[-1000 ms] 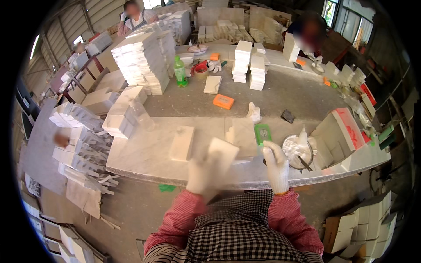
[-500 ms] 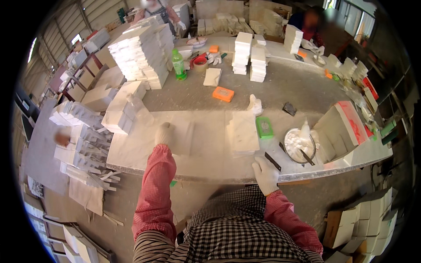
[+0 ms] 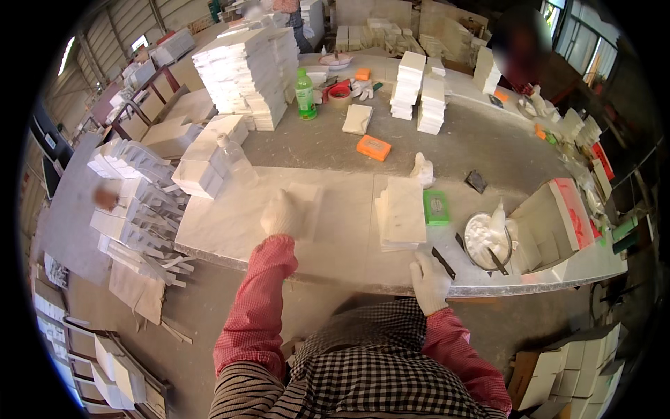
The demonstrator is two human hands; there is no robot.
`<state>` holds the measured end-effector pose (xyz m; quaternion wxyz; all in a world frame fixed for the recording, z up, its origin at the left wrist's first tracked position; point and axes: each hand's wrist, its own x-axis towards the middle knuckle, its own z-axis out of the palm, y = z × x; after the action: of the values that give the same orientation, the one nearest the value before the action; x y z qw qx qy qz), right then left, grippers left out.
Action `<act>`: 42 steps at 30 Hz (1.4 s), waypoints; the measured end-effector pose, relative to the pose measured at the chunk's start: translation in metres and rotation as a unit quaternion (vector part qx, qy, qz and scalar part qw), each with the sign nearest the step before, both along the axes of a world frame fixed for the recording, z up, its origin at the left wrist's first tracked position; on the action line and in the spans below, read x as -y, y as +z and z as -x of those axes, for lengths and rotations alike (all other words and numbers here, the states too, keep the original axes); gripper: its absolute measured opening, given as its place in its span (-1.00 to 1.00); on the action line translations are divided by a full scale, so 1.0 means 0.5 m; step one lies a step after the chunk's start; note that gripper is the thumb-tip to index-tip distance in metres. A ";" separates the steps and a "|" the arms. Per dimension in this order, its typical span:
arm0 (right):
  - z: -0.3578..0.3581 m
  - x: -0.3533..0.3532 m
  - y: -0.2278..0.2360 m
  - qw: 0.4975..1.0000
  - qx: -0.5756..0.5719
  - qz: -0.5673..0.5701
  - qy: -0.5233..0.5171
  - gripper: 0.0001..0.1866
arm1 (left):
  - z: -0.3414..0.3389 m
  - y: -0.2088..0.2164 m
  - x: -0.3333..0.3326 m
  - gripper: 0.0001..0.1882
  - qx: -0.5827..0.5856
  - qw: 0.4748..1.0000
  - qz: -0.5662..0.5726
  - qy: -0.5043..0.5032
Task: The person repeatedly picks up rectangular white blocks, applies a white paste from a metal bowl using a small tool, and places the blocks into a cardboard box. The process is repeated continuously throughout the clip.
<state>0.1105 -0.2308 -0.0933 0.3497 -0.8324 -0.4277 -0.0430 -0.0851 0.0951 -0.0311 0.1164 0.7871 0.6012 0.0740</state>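
Observation:
My left hand (image 3: 281,215), in a white knit glove, bears on a thin pale panel (image 3: 309,211) lying on the workbench. Its fingers look curled in, and I cannot make out what lies under them. Near the front edge my right hand (image 3: 430,281), gloved too, rests on the benchtop with its fingers extended and nothing in it. Beside it lies a black flat blade (image 3: 443,262). Between the hands is a stack of white tiles (image 3: 403,218), with a green box (image 3: 436,208) against its right side. A metal bowl (image 3: 481,260) contains white paste and a dark-handled tool.
A clear bottle (image 3: 236,159) stands by white blocks at the left, before a tall tile stack (image 3: 241,80). A green bottle (image 3: 305,96), tape roll (image 3: 340,96) and orange box (image 3: 373,147) are farther back. An open carton (image 3: 558,216) sits right. A person (image 3: 520,63) works at the far right.
My left hand has shifted to the right across the pale panel. My right hand stays on the bench by the black blade. The whole view has turned slightly.

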 end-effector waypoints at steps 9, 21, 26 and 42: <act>-0.011 0.002 0.000 0.999 -0.046 0.004 0.004 -0.69 | -0.058 -0.002 0.061 -0.02 -0.097 0.995 -0.033 0.017; -0.037 -0.072 0.160 0.899 -0.425 -0.107 -0.021 -0.62 | -0.084 0.059 0.284 -0.61 0.387 0.891 0.119 -0.206; -0.060 -0.071 0.177 0.870 -0.488 -0.063 0.019 -0.69 | -0.093 0.045 0.341 -0.57 0.433 0.846 0.258 -0.174; 0.069 -0.032 0.160 0.878 -0.444 -0.141 0.108 -0.77 | -0.069 0.059 0.340 -0.72 0.561 0.729 0.378 -0.099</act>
<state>0.0758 -0.2149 -0.0134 0.6188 -0.6550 -0.3043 0.3090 -0.0507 -0.0748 -0.0014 0.7273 0.5482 0.3231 0.2571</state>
